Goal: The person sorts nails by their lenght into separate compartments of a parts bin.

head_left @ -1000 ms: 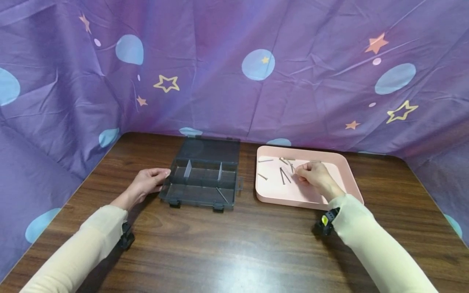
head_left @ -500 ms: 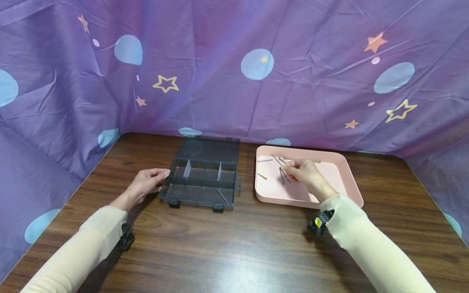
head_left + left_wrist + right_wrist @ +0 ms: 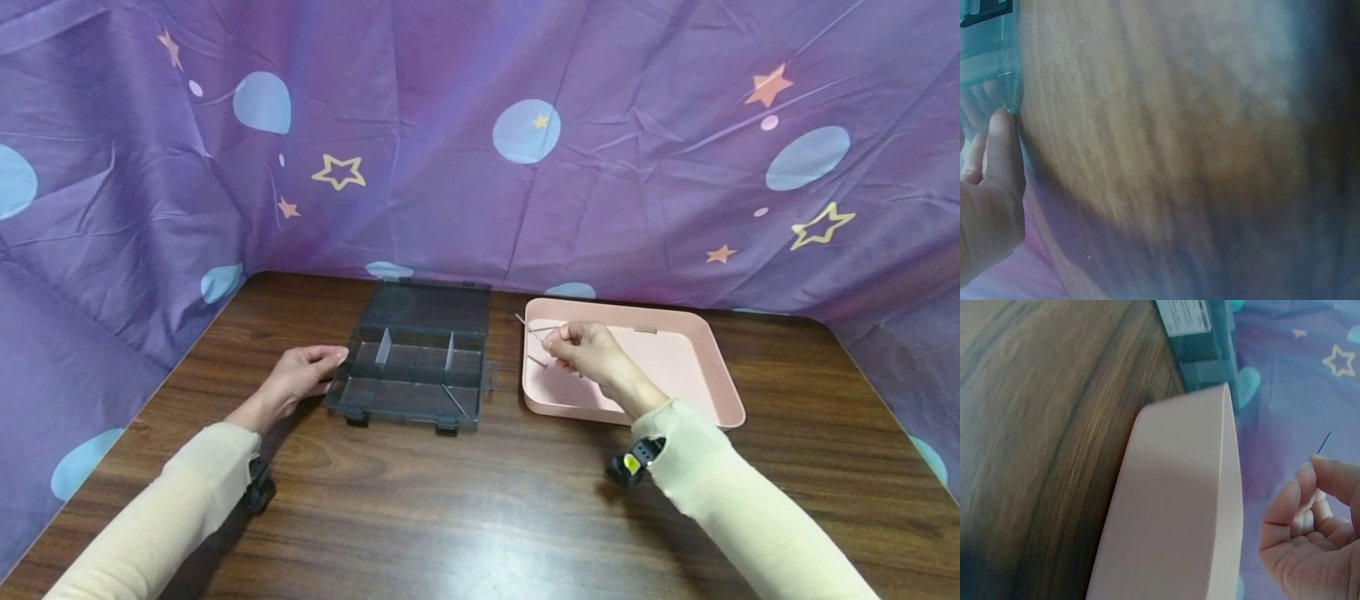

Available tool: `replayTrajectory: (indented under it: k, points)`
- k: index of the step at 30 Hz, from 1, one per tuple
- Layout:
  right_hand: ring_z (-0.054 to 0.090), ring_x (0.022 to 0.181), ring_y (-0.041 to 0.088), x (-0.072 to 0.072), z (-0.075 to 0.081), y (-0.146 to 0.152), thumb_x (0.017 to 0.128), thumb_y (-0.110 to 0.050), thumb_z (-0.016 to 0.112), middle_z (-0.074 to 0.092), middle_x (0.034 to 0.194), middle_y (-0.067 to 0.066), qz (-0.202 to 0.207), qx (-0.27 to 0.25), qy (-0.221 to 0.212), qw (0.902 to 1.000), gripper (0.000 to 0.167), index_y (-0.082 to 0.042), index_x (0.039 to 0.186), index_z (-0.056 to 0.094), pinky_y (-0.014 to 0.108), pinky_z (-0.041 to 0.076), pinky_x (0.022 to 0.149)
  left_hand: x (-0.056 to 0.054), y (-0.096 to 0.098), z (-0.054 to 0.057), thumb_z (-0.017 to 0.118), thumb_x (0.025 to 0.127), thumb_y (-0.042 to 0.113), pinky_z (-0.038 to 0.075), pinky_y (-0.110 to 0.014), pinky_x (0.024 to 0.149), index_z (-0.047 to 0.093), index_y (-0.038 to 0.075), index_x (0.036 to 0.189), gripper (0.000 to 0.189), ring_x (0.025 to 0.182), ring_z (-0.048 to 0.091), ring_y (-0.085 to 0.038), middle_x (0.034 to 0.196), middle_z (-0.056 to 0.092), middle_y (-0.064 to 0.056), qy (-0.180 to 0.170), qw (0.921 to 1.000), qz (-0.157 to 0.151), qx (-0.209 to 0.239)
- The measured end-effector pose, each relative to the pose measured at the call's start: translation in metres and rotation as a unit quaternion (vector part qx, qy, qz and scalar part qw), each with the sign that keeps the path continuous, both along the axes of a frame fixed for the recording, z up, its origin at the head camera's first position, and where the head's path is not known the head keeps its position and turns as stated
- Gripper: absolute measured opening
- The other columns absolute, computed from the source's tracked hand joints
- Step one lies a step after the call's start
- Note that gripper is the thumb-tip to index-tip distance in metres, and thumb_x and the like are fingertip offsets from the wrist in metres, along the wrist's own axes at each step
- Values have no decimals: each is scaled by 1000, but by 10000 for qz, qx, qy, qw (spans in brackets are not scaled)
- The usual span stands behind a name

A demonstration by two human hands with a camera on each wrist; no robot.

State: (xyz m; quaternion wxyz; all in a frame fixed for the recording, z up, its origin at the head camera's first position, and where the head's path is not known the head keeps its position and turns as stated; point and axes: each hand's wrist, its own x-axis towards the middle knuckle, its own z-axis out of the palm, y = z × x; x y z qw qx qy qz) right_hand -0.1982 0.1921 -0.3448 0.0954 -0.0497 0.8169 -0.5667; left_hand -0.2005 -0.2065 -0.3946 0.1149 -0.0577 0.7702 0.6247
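Note:
My left hand [image 3: 294,377] holds the left edge of a dark see-through compartment box [image 3: 401,396], thumb at its corner. The box's lid [image 3: 435,308] lies back, and a single nail [image 3: 453,400] rests slanted in the long front compartment. Between thumb and fingertips my right hand [image 3: 596,354] pinches a long thin nail [image 3: 522,321] over the left part of a pink tray [image 3: 675,379]. The nail's tip points up and left past the tray's rim. Other nails lie in the tray, including a short one [image 3: 537,361]; my right hand hides some of them.
Two upright dividers [image 3: 451,350] split the box's rear row. A latch tab [image 3: 491,375] sticks out on its right side, facing the tray across a narrow strip of wooden table [image 3: 480,500]. A purple patterned cloth [image 3: 450,167] hangs behind.
My right hand has lifted the nail from among the others in the tray and moved left to the tray's left side. The left hand and the box stay where they were.

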Motion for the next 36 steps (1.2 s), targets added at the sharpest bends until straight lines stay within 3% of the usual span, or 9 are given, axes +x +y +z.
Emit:
replayTrajectory:
  k: [5, 13, 20, 36]
  points:
    - [50, 58, 2, 1, 0, -11, 91, -1, 54, 53, 67, -9, 107, -143, 17, 9998, 13, 12, 93, 58, 17, 46, 57, 0, 1, 0, 55, 96, 20, 51, -14, 66, 44, -13, 131, 50, 77, 55, 7, 92, 62, 13, 9, 10000, -13, -18]
    - [49, 57, 2, 6, 0, -24, 90, -1, 58, 52, 63, -8, 206, -179, 45, 9996, 11, 9, 88, 60, 17, 45, 55, 0, 1, 1, 55, 96, 19, 51, -14, 66, 44, -13, 131, 49, 76, 54, 7, 92, 62, 13, -5, 10000, -20, -46]
    - [49, 56, 2, 8, -2, -37, 89, -1, 59, 53, 62, -6, 444, -282, 76, 9986, 13, 12, 90, 59, 16, 43, 54, 1, 2, 3, 54, 96, 22, 51, -14, 67, 44, -12, 132, 50, 78, 55, 7, 104, 62, 4, -8, 9998, -54, -185]
    - [48, 56, 6, 15, -7, -76, 87, 2, 60, 53, 64, -4, 708, -562, -167, 9958, 7, 8, 85, 60, 18, 44, 54, 0, -1, -1, 54, 96, 23, 51, -15, 68, 44, -11, 132, 50, 79, 54, 8, 105, 62, 5, -17, 9995, -81, -290]
